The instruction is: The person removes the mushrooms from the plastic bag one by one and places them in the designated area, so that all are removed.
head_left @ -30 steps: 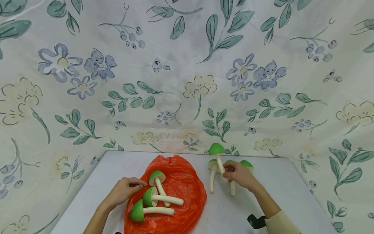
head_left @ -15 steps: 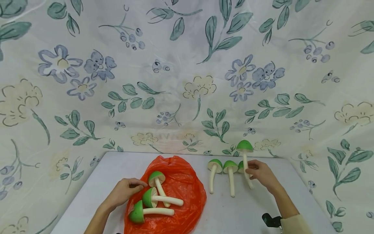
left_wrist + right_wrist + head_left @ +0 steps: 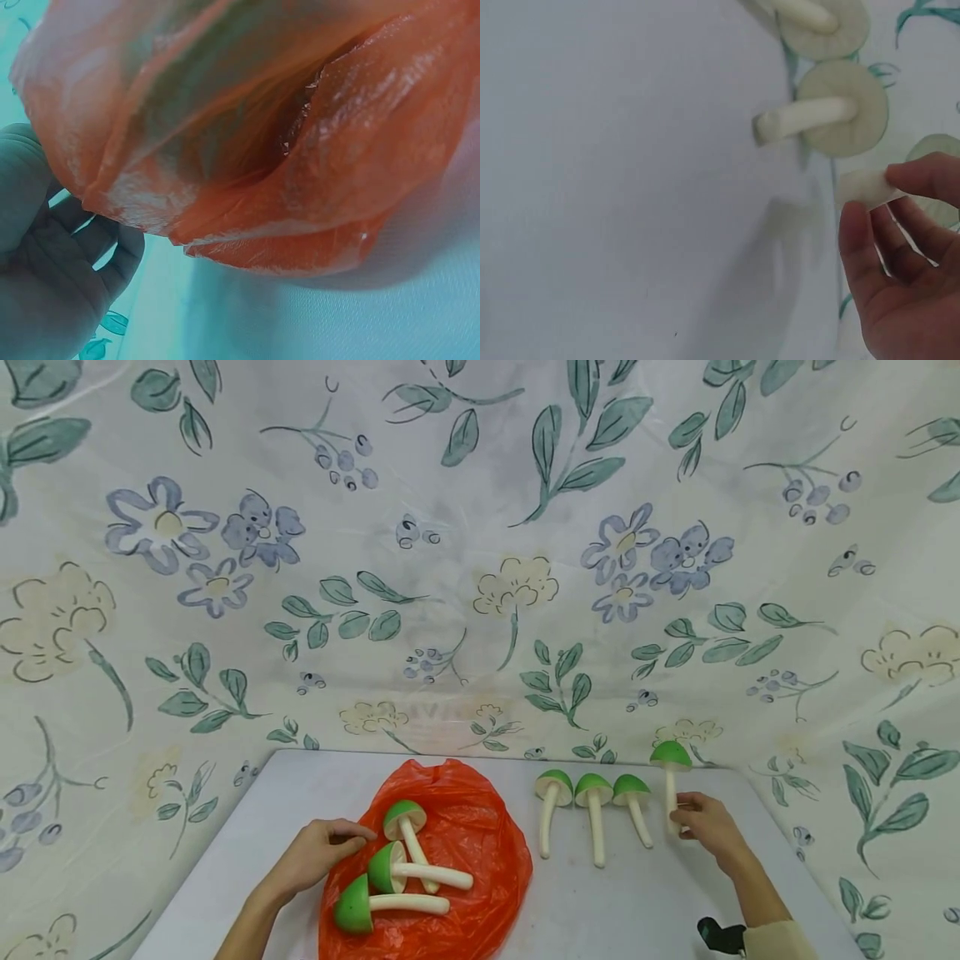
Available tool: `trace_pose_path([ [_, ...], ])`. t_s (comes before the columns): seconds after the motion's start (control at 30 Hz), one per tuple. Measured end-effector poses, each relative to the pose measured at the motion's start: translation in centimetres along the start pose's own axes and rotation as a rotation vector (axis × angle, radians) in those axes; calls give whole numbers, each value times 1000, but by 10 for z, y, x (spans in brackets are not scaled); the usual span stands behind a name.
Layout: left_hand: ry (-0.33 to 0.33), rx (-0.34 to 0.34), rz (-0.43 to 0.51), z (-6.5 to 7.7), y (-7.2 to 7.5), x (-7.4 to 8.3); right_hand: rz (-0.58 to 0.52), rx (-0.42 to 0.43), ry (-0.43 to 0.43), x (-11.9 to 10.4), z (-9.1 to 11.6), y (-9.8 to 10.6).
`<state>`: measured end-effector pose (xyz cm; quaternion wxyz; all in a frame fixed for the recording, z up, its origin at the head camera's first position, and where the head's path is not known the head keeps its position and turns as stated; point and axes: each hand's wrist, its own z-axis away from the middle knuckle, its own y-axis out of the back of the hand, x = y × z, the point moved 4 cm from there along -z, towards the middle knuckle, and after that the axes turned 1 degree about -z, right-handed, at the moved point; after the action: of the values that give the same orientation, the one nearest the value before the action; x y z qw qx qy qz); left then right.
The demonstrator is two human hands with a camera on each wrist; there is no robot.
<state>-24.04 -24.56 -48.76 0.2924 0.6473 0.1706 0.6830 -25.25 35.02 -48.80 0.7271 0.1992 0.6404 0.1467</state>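
Note:
My right hand (image 3: 708, 827) pinches the white stem of a toy mushroom (image 3: 671, 758) with a green cap, its cap upright. Seen from the right wrist, thumb and fingers grip the stem's end (image 3: 866, 187). To its left, three similar mushrooms lie in a row, among them one toy mushroom (image 3: 632, 789) closest to the hand. At the left, my left hand (image 3: 311, 860) holds the edge of a red plastic bag (image 3: 495, 827). The left wrist view has the curled fingers (image 3: 127, 251) at the bag's edge, their tips partly hidden. Three more mushrooms lie on the bag, one being a green-capped mushroom (image 3: 352, 906) at the front.
A white table (image 3: 577, 910) lies under everything, its back edge against a floral-patterned sheet (image 3: 450, 610). A black device (image 3: 722, 935) sits at the right wrist, by the sleeve.
My right hand has carried its mushroom rightward, past the third one in the row, and lowered it somewhat. The left hand and the bag have stayed put.

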Motion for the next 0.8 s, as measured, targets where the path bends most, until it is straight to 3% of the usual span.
trace_pose_path([
  [0.37,-12,-7,3,0,2,1,108,-27,-62,22,-2,7],
  [0.8,-14,-16,10,0,0,1,178,-58,-57,22,-3,6],
])
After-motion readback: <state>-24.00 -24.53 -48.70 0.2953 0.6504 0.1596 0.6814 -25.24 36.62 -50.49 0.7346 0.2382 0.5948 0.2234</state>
